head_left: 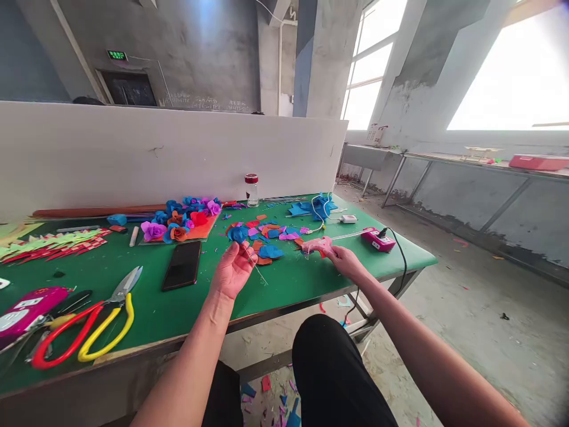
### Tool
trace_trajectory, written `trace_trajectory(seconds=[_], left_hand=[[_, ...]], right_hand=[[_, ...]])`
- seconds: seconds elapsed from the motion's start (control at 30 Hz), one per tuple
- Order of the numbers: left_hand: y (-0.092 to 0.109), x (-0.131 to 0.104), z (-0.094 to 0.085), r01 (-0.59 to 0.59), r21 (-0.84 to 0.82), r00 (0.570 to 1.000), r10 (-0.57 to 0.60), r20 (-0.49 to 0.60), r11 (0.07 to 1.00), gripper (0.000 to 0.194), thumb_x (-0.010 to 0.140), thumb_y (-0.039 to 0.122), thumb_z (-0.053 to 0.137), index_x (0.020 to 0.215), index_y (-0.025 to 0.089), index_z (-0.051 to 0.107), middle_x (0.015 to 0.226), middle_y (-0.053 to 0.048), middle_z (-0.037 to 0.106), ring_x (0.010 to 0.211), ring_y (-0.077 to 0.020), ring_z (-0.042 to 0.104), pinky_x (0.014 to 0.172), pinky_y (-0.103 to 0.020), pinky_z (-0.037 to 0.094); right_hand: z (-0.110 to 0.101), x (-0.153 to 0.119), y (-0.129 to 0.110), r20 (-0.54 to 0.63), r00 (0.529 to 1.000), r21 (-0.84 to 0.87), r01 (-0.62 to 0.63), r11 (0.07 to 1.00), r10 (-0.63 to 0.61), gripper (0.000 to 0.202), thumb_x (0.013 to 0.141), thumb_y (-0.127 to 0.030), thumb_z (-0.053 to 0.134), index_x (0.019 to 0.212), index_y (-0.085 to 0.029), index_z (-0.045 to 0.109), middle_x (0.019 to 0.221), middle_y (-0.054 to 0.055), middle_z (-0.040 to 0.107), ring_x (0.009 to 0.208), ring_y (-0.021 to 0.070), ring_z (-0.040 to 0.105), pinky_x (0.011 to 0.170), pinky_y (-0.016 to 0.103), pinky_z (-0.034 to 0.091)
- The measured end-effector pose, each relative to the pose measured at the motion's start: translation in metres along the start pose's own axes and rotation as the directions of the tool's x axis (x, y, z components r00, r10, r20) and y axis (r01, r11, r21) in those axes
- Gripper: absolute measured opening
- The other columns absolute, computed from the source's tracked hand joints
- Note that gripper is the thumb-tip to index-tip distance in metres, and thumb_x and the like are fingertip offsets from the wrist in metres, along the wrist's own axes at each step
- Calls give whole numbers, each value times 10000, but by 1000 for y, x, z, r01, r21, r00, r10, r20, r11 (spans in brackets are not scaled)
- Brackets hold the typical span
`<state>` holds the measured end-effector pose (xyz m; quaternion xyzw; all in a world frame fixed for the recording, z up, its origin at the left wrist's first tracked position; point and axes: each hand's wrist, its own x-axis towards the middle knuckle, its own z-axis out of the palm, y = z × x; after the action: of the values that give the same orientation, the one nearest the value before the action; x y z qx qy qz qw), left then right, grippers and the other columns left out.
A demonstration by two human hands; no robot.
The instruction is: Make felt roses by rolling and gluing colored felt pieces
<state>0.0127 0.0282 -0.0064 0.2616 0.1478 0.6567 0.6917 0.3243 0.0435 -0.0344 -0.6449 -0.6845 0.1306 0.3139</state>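
Observation:
My left hand (235, 270) is closed around a blue paper flower (237, 233), whose thin wire stem (259, 273) sticks out below the fingers. In my right hand (345, 262) is a pink hot glue gun (319, 245), its nozzle pointing left and a clear glue stick (349, 236) running out of its back. Loose paper petals (269, 252) in blue, orange, red and purple lie between the two hands. Finished paper flowers (178, 232) in several colours are heaped to the left of the blue flower.
Scissors (120, 290) with red and yellow handles and a black phone (182, 265) lie left on the green table (155, 320). A red-lidded jar (252, 193) stands by the white partition (178, 148). A pink power strip (377, 239) with a black cord sits near the right edge.

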Motion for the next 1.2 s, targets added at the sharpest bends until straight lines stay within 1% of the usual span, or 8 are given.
trace_trajectory(seconds=[0.27,0.37,0.43,0.5,0.57,0.7,0.9,1.2], left_hand=[[2,-3,-2,-3,16,1000,3,-16,1000,298,592,235,927,729,143,679,749,6,635,664,-99,576,607,-254,500],[5,-5,-3,-17,31,999,17,-29,999,311,566,235,939,733,151,691,740,9,647,661,-102,586,593,-251,502],[7,-5,-3,-39,48,998,41,-39,998,311,555,238,945,724,157,697,738,9,658,654,-104,593,577,-247,501],[9,-5,-5,-62,74,996,66,-52,995,300,555,243,945,714,163,703,748,8,674,653,-103,602,577,-246,510],[10,-5,-7,-75,109,994,83,-73,991,294,556,248,946,720,167,715,765,6,694,672,-109,621,597,-250,530],[12,-5,-11,-75,178,993,89,-72,981,292,563,263,944,750,176,739,776,-2,725,720,-124,658,644,-256,563],[10,-7,-12,-71,267,995,86,-45,961,335,587,301,935,844,166,768,778,-13,746,737,-126,671,673,-249,578],[7,-4,-17,-70,311,996,84,-31,948,242,650,282,900,840,198,776,820,-18,774,763,-147,696,684,-257,567]], right_hand=[[13,-7,7,-168,986,-150,-13,989,-12,242,901,-346,551,772,-178,670,857,133,652,895,272,603,830,360,440],[20,-6,-25,-300,953,-47,25,999,-38,228,867,-333,588,965,-169,712,1041,163,668,1018,300,600,910,409,442],[30,-5,-63,-347,936,215,146,966,-64,255,854,-358,595,981,-178,722,1035,141,689,1020,289,612,910,406,455],[42,-7,-107,-247,967,578,200,791,-64,318,865,-419,574,1010,-181,726,1024,118,718,942,256,640,820,365,484],[55,-10,-146,-121,991,822,136,553,-64,336,839,-445,601,1013,-193,740,1027,87,738,921,233,646,794,334,479],[74,-18,-188,65,998,960,-57,273,-18,303,754,-422,673,909,-188,786,860,47,748,841,206,628,756,306,460],[76,-25,-191,121,992,987,-125,103,39,268,697,-390,711,850,-192,810,876,59,767,890,218,639,820,323,469],[73,-25,-188,78,995,992,-83,97,54,231,689,-349,707,820,-189,811,909,61,768,931,226,643,892,341,461]])
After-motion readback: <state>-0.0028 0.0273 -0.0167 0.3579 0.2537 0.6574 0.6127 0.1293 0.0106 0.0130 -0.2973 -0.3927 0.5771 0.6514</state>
